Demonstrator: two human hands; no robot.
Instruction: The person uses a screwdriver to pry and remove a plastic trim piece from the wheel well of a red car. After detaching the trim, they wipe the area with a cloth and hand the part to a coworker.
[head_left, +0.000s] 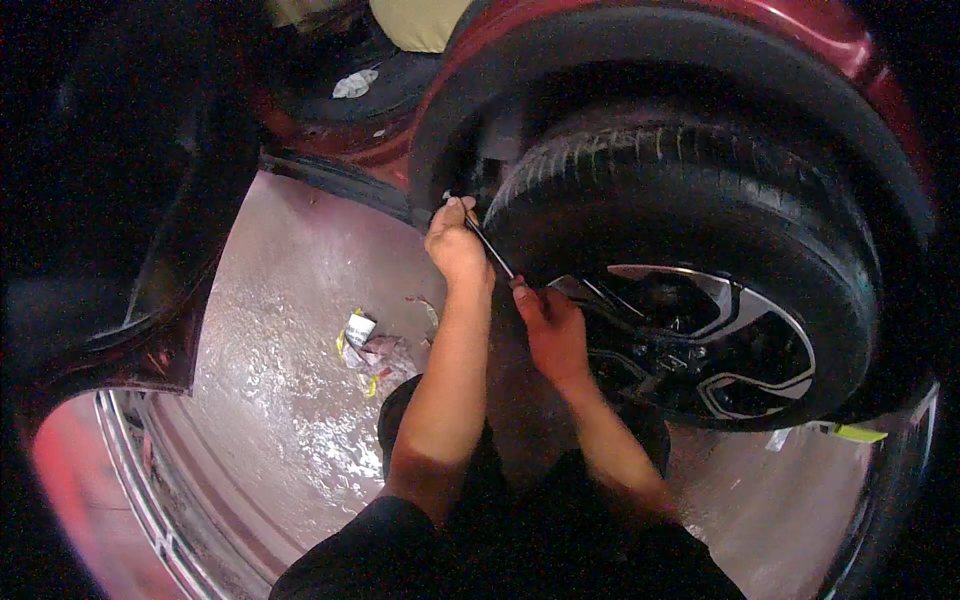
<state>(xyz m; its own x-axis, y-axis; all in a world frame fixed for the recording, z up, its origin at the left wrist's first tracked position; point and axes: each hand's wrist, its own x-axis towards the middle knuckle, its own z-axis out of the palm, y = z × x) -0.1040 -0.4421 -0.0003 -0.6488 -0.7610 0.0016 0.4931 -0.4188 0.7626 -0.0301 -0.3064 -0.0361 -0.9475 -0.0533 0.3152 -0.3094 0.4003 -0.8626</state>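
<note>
Head view: both bare forearms rise from the lower edge toward a tyre [690,210] set in a red car's wheel arch [640,50]. Left hand [455,243] is raised higher, fingers clenched around the upper end of a thin dark rod-like tool [490,248] at the arch edge; right hand [550,330] sits lower beside the alloy rim [720,340], gripping the tool's lower end. Tool slants between the hands across the tyre's left sidewall; crumpled rags [375,352] lie on the wet floor [290,330].
</note>
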